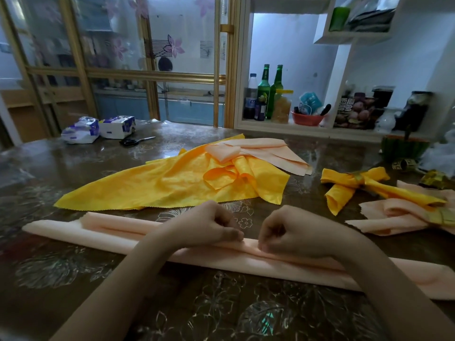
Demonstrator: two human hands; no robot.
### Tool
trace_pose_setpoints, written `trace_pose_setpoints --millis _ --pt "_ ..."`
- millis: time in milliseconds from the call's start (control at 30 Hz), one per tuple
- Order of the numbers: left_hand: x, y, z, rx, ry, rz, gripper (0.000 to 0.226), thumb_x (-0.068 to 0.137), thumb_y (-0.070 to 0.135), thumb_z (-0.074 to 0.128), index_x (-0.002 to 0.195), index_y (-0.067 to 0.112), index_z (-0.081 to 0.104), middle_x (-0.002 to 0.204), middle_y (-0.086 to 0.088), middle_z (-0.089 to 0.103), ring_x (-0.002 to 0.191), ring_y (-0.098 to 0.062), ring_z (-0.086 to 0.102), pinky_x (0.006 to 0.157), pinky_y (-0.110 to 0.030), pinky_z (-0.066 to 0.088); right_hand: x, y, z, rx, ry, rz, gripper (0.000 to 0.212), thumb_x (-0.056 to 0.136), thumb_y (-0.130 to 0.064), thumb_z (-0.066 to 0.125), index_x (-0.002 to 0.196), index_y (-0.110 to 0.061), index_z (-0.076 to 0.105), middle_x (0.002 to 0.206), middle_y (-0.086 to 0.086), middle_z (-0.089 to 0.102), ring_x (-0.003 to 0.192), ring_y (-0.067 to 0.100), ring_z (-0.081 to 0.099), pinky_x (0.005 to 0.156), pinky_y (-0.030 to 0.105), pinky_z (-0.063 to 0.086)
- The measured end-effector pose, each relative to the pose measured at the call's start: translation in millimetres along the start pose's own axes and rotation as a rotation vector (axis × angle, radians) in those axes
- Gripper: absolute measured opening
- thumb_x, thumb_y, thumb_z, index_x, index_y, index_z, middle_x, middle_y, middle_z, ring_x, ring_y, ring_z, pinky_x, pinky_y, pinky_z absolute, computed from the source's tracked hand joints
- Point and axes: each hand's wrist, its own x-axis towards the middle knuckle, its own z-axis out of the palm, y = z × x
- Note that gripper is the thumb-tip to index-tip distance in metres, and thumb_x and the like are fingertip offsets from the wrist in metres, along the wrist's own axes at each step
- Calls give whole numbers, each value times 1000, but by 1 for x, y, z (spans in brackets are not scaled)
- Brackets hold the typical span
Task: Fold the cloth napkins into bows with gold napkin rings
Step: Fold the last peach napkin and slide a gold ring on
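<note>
The left hand [209, 226] and right hand [293, 236], fingers [236, 234] curled, pinch the middle of the long folded peach napkin [78, 233] lying across the worktop [61, 173]; soft and light, it probably unfolds unless held there.

There is a single view, from a camera worn on the person's head, right at the near edge of the table [73, 168]. It faces forward and tilts down, so the tabletop fills roughly the lower two thirds of the frame. It sits very near the work: both forearms come in from the bottom edge. The left hand [209, 225] and right hand [293, 232], each pinching the folded peach napkin [73, 232], lie just below centre. The lens is wide: the glass door [123, 57] at upper left leans and bows, and the shelf [295, 124] fills the upper right.
</note>
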Motion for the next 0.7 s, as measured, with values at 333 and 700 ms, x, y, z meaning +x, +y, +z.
trace_pose_setpoints --millis 333,700 --pt "1 -3 10 156 15 2 19 79 20 70 91 33 62 78 14 58 71 1 52 74 -23 47 -1 0 9 -63 94 36 18 82 -15 64 98 -22 60 91 -10 52 78 4 50 69 19 46" --pt "-3 3 5 48 -160 14 12 84 26 67 90 28 58 78 10 50 69 -4 46 69 -24 40 4 -5 16 -86 13 -4 17 81 -15 62 81 -28 51 81 -12 43 71 3 43 56 19 33"
